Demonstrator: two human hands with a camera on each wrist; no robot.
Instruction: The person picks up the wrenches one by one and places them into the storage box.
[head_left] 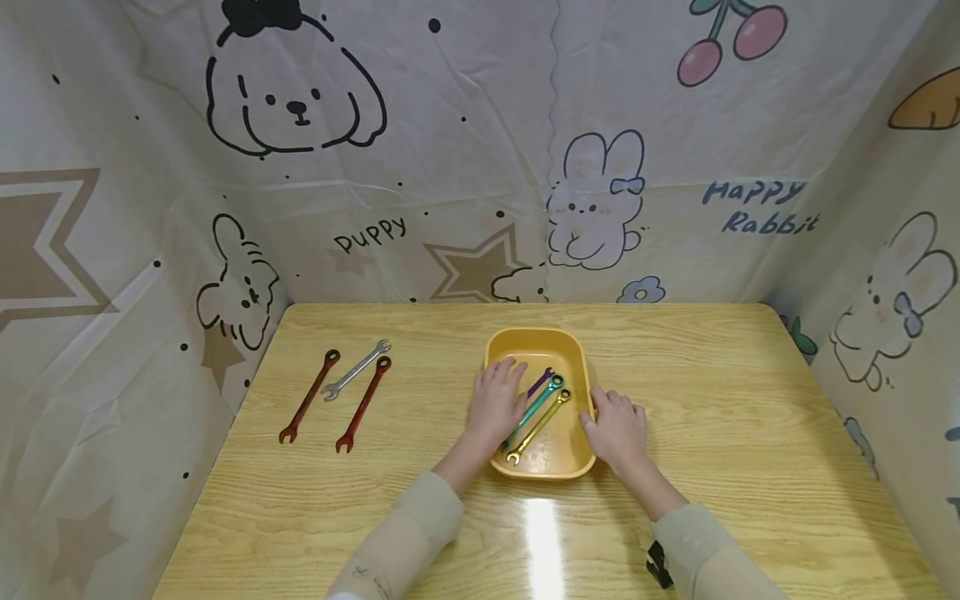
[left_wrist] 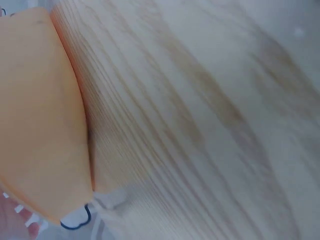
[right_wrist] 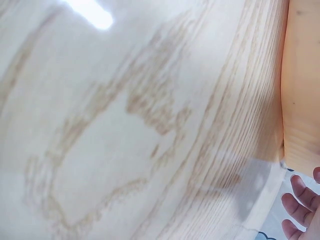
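A yellow-orange plastic tray (head_left: 536,472) stands on the table between both hands. In it, side by side at a slant, lie a purple wrench (head_left: 540,381), a teal wrench (head_left: 534,412) and a gold wrench (head_left: 538,427). My left hand (head_left: 497,402) lies across the left rim, fingers stretched over the inside and covering the purple wrench's lower end. At the right rim is my right hand (head_left: 618,427), thumb by the edge and fingers loosely bent. The right wrist view shows those fingers (right_wrist: 298,201) apart, beside the tray wall (right_wrist: 302,90).
Left of the tray, a silver wrench (head_left: 357,370) lies between two red wrenches, one farther left (head_left: 308,398) and one nearer the tray (head_left: 363,406). Printed cloth (head_left: 465,167) hangs behind and at both sides of the wooden table (head_left: 720,392). A black object (head_left: 658,565) shows under the right cuff.
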